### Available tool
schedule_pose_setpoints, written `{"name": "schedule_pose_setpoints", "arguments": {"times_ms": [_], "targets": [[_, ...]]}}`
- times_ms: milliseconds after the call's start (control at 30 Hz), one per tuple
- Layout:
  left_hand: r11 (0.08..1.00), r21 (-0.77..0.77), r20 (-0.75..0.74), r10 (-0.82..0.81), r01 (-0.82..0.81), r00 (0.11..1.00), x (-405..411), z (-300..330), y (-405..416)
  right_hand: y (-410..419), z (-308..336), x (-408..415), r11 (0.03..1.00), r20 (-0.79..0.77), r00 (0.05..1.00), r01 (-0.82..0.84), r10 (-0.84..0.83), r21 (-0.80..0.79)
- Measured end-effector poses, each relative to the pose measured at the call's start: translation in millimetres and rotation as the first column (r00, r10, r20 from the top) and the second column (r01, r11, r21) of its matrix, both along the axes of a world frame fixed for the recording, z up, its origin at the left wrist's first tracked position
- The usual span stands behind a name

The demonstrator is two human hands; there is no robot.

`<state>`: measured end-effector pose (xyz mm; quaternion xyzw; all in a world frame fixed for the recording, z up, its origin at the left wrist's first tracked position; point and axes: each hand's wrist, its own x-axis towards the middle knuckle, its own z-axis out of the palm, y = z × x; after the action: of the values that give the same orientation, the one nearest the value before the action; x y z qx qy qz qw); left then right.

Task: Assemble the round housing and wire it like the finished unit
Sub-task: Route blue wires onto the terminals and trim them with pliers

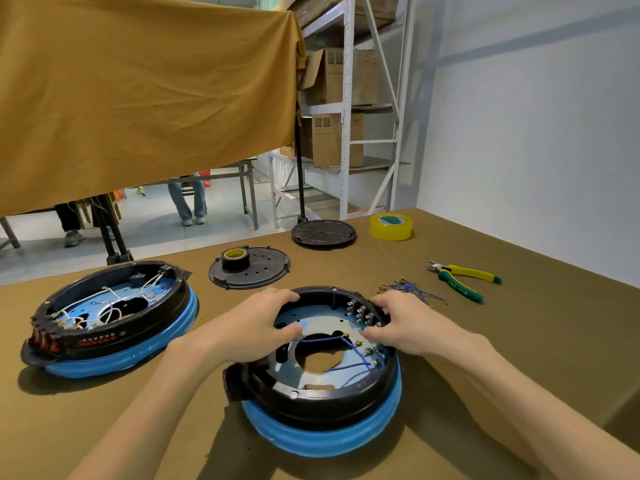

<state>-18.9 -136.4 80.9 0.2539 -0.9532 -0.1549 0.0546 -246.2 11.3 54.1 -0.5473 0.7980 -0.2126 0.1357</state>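
At the near centre of the surface (519, 358), the round housing (322, 386) sits on its blue ring. The left hand (252, 327) grasps the housing's far-left rim; the right hand (405, 323) pinches at the terminal block (360, 311) on the right rim. Blue wires (346, 351) cross the housing's base. Further left lies the finished unit (110, 317); beyond lie loose blue leads (412, 289), pliers (464, 277), two black covers and tape rolls.

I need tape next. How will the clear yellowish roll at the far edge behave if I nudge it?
The tape roll lies flat on its side, so it should slide on the table cloth rather than roll. It looks light, and the cloth may drag it. Tipped onto its edge, it would probably roll.
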Motion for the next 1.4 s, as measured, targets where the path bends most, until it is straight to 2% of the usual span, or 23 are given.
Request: {"name": "schedule_pose_setpoints", "arguments": {"times_ms": [67,167,233,300,333,433,533,633,700,767,800,833,900,967,1067,1133,1233,1300,1400], "targets": [[1.0,-0.015,0.016,0.0,0.0,1.0,2,2,-1,-5,13,-11,0.992,0.092,0.989,-0.118,0.114,0.041],[0.997,0.071,-0.043,-0.005,0.008,0.999,5,8,-3,-16,29,-16,0.95,0.215,0.942,-0.286,0.256,0.122],[0.999,0.044,-0.131,0.008,-0.003,0.991,4,7,-3,-25,31,-17,0.955,0.07,0.964,-0.264,0.256,0.137],[0.999,0.026,-0.189,0.031,-0.027,0.981,3,-2,-5,-26,29,-11,0.993,-0.189,0.976,-0.095,0.107,0.074],[0.999,0.043,-0.171,0.026,-0.019,0.985,1,-8,-5,-22,25,-6,0.999,-0.266,0.964,0.003,0.007,0.037],[0.993,0.116,-0.097,-0.015,0.027,0.995,-6,-23,-3,-8,7,4,0.988,-0.327,0.939,0.139,-0.109,0.068],[0.993,0.114,-0.118,0.038,-0.025,0.992,-10,-24,-3,-3,3,-1,0.997,-0.271,0.961,0.068,-0.053,0.047],[0.982,-0.086,-0.006,0.166,-0.166,0.986,-3,-16,-6,-8,14,-1,0.991,-0.173,0.976,-0.136,0.133,-0.007],[0.939,-0.242,0.05,0.264,-0.245,0.963,0,-14,-7,-20,17,3,0.978,-0.153,0.968,-0.206,0.201,-0.024],[0.902,-0.318,-0.007,0.307,-0.294,0.952,-3,-16,-5,-33,18,10,0.977,-0.17,0.963,-0.212,0.209,0.002],[0.9,-0.315,-0.086,0.289,-0.301,0.953,-5,-18,-4,-39,19,14,0.979,-0.194,0.96,-0.201,0.204,0.034],[0.924,-0.261,-0.164,0.244,-0.281,0.956,-6,-22,-5,-42,21,17,0.983,-0.227,0.957,-0.17,0.183,0.074],[0.994,-0.002,-0.238,0.103,-0.106,0.966,-11,-29,-7,-42,22,19,0.99,-0.286,0.955,-0.042,0.079,0.133],[0.978,0.207,-0.264,0.021,0.035,0.964,-15,-36,-7,-36,19,20,0.985,-0.34,0.94,0.077,-0.02,0.156],[0.97,0.24,-0.307,0.029,0.048,0.951,-19,-45,-5,-30,13,21,0.989,-0.405,0.913,0.099,-0.048,0.107],[0.974,0.226,-0.313,0.05,0.023,0.949,-19,-46,-4,-31,18,19,0.997,-0.351,0.936,-0.002,0.027,0.072],[0.978,0.202,-0.292,0.102,-0.043,0.951,-20,-44,-6,-36,31,18,0.986,-0.267,0.951,-0.128,0.153,0.108],[0.969,0.242,-0.287,0.127,-0.057,0.949,-22,-46,-6,-42,33,18,0.983,-0.337,0.927,-0.122,0.163,0.14],[0.957,0.284,-0.307,0.146,-0.056,0.94,-28,-57,0,-40,29,29,0.993,-0.477,0.871,-0.092,0.116,0.073]]}}
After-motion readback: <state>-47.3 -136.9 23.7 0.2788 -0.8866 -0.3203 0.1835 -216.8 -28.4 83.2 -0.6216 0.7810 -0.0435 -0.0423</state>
